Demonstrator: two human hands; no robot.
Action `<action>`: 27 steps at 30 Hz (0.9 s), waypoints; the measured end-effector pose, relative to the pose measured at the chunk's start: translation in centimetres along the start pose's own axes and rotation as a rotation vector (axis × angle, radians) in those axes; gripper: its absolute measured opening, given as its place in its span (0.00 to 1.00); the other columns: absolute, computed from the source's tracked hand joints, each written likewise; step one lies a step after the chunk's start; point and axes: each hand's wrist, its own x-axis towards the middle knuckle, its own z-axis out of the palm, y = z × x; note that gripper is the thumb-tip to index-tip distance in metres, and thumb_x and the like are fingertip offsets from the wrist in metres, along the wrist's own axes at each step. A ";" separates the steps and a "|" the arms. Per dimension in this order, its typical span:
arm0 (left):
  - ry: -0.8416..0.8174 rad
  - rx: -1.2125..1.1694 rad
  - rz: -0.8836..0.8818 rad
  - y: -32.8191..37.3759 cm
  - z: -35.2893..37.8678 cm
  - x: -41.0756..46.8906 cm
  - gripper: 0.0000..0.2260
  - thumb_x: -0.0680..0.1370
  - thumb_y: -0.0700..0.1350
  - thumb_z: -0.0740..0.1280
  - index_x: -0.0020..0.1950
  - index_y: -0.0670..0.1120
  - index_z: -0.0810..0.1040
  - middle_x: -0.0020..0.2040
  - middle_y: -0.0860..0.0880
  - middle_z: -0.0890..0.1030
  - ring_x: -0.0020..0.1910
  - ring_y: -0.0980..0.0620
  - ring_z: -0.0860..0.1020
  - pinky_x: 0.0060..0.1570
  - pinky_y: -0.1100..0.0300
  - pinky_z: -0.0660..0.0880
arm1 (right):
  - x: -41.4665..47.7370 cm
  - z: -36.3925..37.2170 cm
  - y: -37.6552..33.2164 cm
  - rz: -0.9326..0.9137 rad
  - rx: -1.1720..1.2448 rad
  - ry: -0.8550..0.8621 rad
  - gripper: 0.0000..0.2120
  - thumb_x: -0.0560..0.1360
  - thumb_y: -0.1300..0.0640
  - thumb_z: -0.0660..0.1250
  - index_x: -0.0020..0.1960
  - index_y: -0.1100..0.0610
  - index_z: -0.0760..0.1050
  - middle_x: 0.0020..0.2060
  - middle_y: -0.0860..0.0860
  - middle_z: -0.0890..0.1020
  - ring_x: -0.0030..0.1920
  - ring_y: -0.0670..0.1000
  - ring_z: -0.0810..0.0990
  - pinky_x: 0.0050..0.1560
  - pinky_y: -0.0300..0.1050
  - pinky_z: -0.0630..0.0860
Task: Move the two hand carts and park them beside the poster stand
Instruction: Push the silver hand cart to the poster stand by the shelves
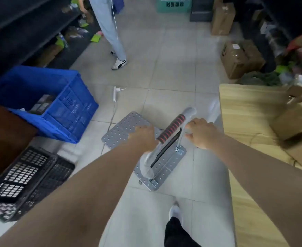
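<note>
A grey hand cart [121, 130] with a perforated metal deck stands on the tiled floor in front of me. Its handle bar [171, 128] has a red and black ribbed grip and plastic wrap on both ends. My left hand [144, 138] is closed on the near left end of the handle. My right hand [201, 132] grips the far right end by the wrapped corner. Only this one cart is in view, and I see no poster stand.
A blue crate [45, 102] and a black crate [25, 182] sit at the left. A white power strip [114, 93] with its cord lies ahead of the cart. A wooden table [253, 111] stands at the right. Cardboard boxes [241, 58] and a standing person [111, 32] are farther on.
</note>
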 end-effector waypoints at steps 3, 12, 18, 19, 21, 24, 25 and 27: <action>-0.040 -0.031 -0.007 1.2 0.9 1.8 0.20 0.77 0.53 0.64 0.64 0.44 0.68 0.59 0.42 0.75 0.59 0.42 0.73 0.60 0.44 0.73 | 1.6 0.3 1.2 0.001 0.014 -0.026 0.20 0.79 0.47 0.58 0.67 0.56 0.68 0.61 0.55 0.73 0.60 0.56 0.72 0.57 0.55 0.71; -0.106 -0.102 -0.050 4.1 3.2 5.0 0.20 0.77 0.46 0.66 0.66 0.42 0.65 0.60 0.41 0.74 0.60 0.42 0.72 0.61 0.44 0.72 | 4.1 1.0 2.9 -0.042 0.065 -0.045 0.23 0.78 0.49 0.61 0.70 0.56 0.64 0.65 0.56 0.71 0.63 0.57 0.70 0.60 0.57 0.72; -0.058 -0.194 -0.086 4.0 4.7 5.0 0.16 0.77 0.38 0.64 0.62 0.45 0.64 0.53 0.43 0.77 0.52 0.40 0.78 0.54 0.46 0.75 | 5.3 1.8 3.0 -0.045 0.073 0.004 0.24 0.77 0.50 0.63 0.70 0.56 0.64 0.67 0.55 0.69 0.65 0.57 0.69 0.60 0.56 0.71; -0.055 -0.198 -0.083 3.8 4.8 4.8 0.16 0.77 0.39 0.64 0.62 0.45 0.64 0.53 0.43 0.77 0.51 0.40 0.78 0.53 0.46 0.75 | 5.3 2.0 2.7 -0.046 0.070 0.003 0.24 0.77 0.50 0.62 0.70 0.56 0.64 0.67 0.55 0.69 0.65 0.57 0.69 0.60 0.56 0.71; -0.051 -0.198 -0.072 3.0 5.1 4.2 0.17 0.76 0.39 0.65 0.62 0.46 0.64 0.52 0.44 0.77 0.50 0.41 0.78 0.53 0.47 0.75 | 5.2 2.4 1.7 -0.051 0.076 -0.002 0.24 0.77 0.50 0.62 0.70 0.56 0.64 0.67 0.55 0.70 0.65 0.57 0.69 0.59 0.56 0.71; -0.047 -0.169 -0.050 1.4 5.4 2.7 0.18 0.76 0.39 0.65 0.63 0.47 0.65 0.51 0.45 0.77 0.49 0.43 0.78 0.51 0.48 0.76 | 4.7 2.9 0.0 -0.077 0.081 0.019 0.24 0.76 0.50 0.64 0.69 0.56 0.64 0.67 0.55 0.70 0.65 0.57 0.70 0.60 0.56 0.71; -0.046 -0.155 -0.043 0.8 5.6 2.1 0.18 0.76 0.39 0.65 0.63 0.47 0.65 0.51 0.45 0.77 0.49 0.42 0.78 0.51 0.48 0.76 | 4.4 3.0 -0.7 -0.088 0.084 0.031 0.25 0.76 0.50 0.65 0.70 0.55 0.64 0.68 0.55 0.70 0.66 0.57 0.69 0.61 0.56 0.71; -0.049 -0.129 -0.027 -0.3 6.0 0.5 0.18 0.76 0.39 0.65 0.63 0.48 0.64 0.51 0.45 0.77 0.49 0.42 0.78 0.49 0.48 0.75 | 3.8 3.2 -2.4 -0.110 0.087 0.030 0.27 0.75 0.50 0.66 0.71 0.54 0.63 0.69 0.55 0.69 0.67 0.58 0.69 0.62 0.58 0.70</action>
